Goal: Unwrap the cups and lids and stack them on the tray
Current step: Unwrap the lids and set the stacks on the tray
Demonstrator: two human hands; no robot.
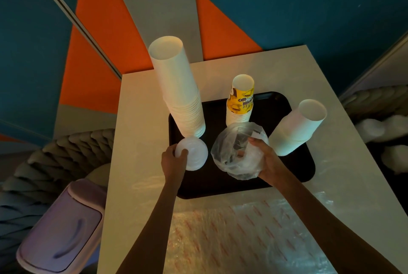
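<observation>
While the left hand [174,161] curls its thumb and fingers around a stack of white plastic lids [195,154], the right hand [268,160] clutches a crumpled clear plastic bag [234,159], fingers bent into its folds and thumb pressed on its upper rim. Both hands are closed on what they hold.

A black tray [220,185] lies on the white table [136,119]. The lids sit at the tray's 9 o'clock edge, just below the foot of a tall stack of white paper cups [178,88]; whether they rest on the tray or hang above it cannot be told. That tall stack stands at about 10 o'clock on the tray, open end up. At 12 o'clock stands a shorter stack of yellow printed cups [240,101], and at 3 o'clock a 3rd stack, plain white cups [298,128], near the tray's right edge. The clear bag is held over the tray's middle, between the lids and the plain white stack and just in front of the yellow cups, with the dark tray showing through it.

At 6 o'clock from the tray, on the near part of the table, lies a sheet of clear wrapping with red stripes [242,240]. Off the table at 8 o'clock stands a bin with a pale lilac lid [59,225].
</observation>
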